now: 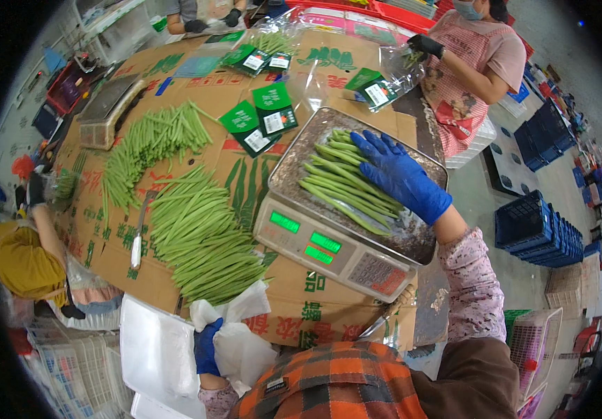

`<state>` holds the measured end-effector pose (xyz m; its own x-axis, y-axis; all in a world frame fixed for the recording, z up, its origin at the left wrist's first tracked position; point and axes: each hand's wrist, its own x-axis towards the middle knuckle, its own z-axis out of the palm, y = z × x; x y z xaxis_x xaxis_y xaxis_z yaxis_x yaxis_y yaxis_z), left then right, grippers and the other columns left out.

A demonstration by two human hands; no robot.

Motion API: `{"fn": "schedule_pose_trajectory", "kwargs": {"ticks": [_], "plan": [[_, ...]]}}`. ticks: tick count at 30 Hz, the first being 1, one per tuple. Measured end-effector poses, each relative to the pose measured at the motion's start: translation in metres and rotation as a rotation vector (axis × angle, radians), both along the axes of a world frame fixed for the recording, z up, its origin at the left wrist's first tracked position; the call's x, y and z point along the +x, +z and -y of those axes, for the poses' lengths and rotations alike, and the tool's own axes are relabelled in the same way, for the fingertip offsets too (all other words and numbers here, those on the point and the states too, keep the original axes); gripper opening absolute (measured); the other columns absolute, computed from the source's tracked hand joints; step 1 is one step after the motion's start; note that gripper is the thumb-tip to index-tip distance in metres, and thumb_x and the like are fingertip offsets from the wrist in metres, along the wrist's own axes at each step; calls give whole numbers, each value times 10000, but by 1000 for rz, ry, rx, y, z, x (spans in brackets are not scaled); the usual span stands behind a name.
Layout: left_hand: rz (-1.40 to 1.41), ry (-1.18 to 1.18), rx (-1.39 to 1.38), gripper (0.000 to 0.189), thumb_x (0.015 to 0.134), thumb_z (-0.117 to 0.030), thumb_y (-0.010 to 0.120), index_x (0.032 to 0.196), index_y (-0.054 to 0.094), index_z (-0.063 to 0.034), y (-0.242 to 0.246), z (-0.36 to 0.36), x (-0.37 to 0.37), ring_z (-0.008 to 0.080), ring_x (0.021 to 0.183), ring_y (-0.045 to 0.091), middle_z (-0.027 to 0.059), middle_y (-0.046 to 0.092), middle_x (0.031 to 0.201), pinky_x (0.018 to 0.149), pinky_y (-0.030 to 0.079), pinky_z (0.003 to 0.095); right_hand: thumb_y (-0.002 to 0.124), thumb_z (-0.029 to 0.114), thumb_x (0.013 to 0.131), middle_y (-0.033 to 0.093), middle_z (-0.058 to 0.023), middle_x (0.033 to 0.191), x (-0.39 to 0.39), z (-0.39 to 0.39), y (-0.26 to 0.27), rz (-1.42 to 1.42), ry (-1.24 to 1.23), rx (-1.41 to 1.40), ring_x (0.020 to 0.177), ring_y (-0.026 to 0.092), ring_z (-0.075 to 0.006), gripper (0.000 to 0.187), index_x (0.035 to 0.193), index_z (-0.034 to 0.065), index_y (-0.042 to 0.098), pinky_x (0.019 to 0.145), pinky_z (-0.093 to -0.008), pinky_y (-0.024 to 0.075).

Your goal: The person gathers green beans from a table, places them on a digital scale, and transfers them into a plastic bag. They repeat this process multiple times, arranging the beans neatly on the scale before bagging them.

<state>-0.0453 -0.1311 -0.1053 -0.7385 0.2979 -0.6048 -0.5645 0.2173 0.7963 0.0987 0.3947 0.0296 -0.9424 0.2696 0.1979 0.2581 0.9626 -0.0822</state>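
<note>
My right hand (403, 175), in a blue glove, lies over a bundle of green beans (345, 191) with its fingers stretched out. The beans rest on the worn metal pan (301, 152) of a digital scale (280, 243), whose green displays are lit. Low in the view, my left hand (208, 345), also gloved in blue, is among crumpled white sheets (241, 351) beside a white foam box (157, 351). Its fingers are mostly hidden, so its grip is unclear. A large pile of green beans (201, 235) lies left of the scale, its near end touching the sheets.
Another bean pile (159, 139) and a knife (136, 246) lie on the cardboard-covered table (112, 267). Green printed bags (261, 118) sit behind the scale. A second blade (374, 327) lies by the front edge. A co-worker (468, 84) handles a bag at right; others stand left and behind.
</note>
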Motion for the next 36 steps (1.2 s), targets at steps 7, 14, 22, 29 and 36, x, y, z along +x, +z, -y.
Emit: {"fn": "schedule_pose_trajectory", "kwargs": {"ticks": [7,14,22,29,36], "plan": [[-73,-25,-74,253,893,-154,705,1123,665,-56,-5,3,-2,213,843,666,77,680,976,747,560,368,612,279,1021,662,-233,1249,-1,-54,11,-31,112,-497,1121,649,-366,532,1504,95,484,979,-423,493],[97,111,71,258,905,-129,690,1150,648,-56,3,0,1,229,832,676,92,683,951,745,563,373,608,270,1021,673,-251,1225,-5,-56,-6,-292,125,-550,1108,659,-381,475,1434,44,549,959,-411,503],[30,85,14,267,903,-166,707,1139,665,-47,6,-4,1,222,855,672,92,689,961,775,556,367,655,451,948,645,-286,1184,15,-10,-11,-124,41,-358,1062,618,-458,746,1507,8,434,951,-495,483],[-63,-6,-103,282,892,-235,738,1082,710,-28,-20,11,-3,206,911,671,95,712,1001,812,546,356,697,291,924,628,-250,1292,2,37,28,-150,-112,144,1134,621,-409,599,1442,40,532,969,-473,492],[-279,-266,-268,136,887,-165,652,924,563,-70,-19,-1,-3,162,816,518,27,530,883,760,455,294,737,253,869,611,-167,1354,-81,202,-9,-95,476,-249,1192,617,-339,538,1351,59,593,944,-456,518]]}}
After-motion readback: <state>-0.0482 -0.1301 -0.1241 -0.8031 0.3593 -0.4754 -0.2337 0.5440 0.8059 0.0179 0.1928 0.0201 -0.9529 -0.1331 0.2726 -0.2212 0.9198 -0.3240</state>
